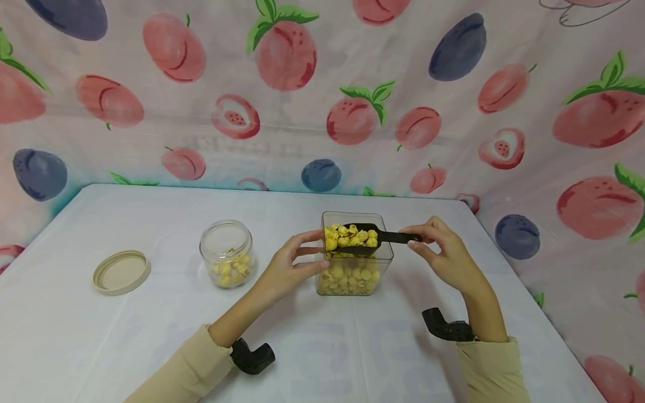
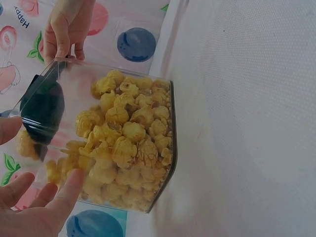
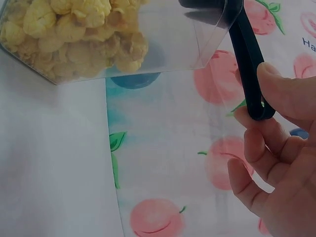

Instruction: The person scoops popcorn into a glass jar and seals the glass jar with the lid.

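Note:
A clear square container (image 1: 347,277) holds yellow popcorn in its lower part. Over its mouth lies a black scoop (image 1: 395,237) heaped with popcorn (image 1: 360,238). My right hand (image 1: 448,254) pinches the end of the scoop's handle between thumb and fingers, past the container's right rim. In the right wrist view, that handle (image 3: 247,64) slants down into the pinch. My left hand (image 1: 294,260) is at the container's left side, its fingers spread and fairly straight against the wall. The left wrist view shows the dark scoop bowl (image 2: 44,106) through the clear wall, near the rim.
Left of the container stands a round clear jar (image 1: 227,254), lidless, with some popcorn inside. Further left a beige lid (image 1: 121,272) lies on the white-covered table (image 1: 166,336). A fruit-print cloth (image 1: 282,112) hangs behind and along the right side.

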Motion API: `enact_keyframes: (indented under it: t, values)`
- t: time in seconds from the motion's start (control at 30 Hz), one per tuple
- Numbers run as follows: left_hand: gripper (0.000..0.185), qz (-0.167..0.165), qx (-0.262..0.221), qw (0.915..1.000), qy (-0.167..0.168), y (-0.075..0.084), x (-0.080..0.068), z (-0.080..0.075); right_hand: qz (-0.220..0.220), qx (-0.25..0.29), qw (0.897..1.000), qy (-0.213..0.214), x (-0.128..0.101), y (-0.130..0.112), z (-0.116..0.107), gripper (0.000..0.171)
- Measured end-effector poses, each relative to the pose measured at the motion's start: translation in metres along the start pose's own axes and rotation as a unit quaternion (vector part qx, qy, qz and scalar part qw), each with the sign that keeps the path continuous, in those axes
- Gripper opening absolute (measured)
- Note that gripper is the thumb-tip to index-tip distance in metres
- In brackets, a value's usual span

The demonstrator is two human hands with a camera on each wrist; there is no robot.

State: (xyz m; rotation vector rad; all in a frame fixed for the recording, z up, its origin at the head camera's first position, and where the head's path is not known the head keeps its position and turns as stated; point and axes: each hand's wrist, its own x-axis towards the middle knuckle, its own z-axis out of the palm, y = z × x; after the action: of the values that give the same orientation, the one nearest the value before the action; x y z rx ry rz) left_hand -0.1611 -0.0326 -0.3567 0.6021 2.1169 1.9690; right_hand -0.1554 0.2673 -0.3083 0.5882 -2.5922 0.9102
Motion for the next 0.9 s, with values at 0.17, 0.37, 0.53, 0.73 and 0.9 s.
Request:
enact_keyframes:
  t: [0.17, 0.37, 0.53, 0.73, 0.9]
  values:
    - [0.059, 0.003, -0.002, 1.0, 0.0, 0.0008, -0.0005, -0.0005, -0.005, -0.002, 1.0, 0.002, 0.0015, 0.0001, 0.0029, 0.022]
    - [0.059, 0.007, -0.004, 1.0, -0.002, 0.0, -0.0006, -0.0011, -0.004, 0.003, 1.0, -0.005, 0.0028, -0.003, 0.0055, 0.022]
    - [0.059, 0.009, -0.003, 0.9999, -0.005, 0.0, -0.0009, -0.0012, -0.001, 0.004, 1.0, -0.01, 0.003, -0.0034, 0.0067, 0.022]
    - [0.059, 0.004, 0.0, 1.0, -0.003, -0.0002, -0.0004, -0.0002, -0.008, 0.004, 1.0, -0.001, 0.0018, -0.0011, 0.0057, 0.023]
    - [0.059, 0.002, 0.0, 1.0, 0.0, -0.0005, -0.0003, 0.0003, -0.013, 0.004, 1.0, 0.005, 0.0014, -0.0005, 0.0047, 0.022]
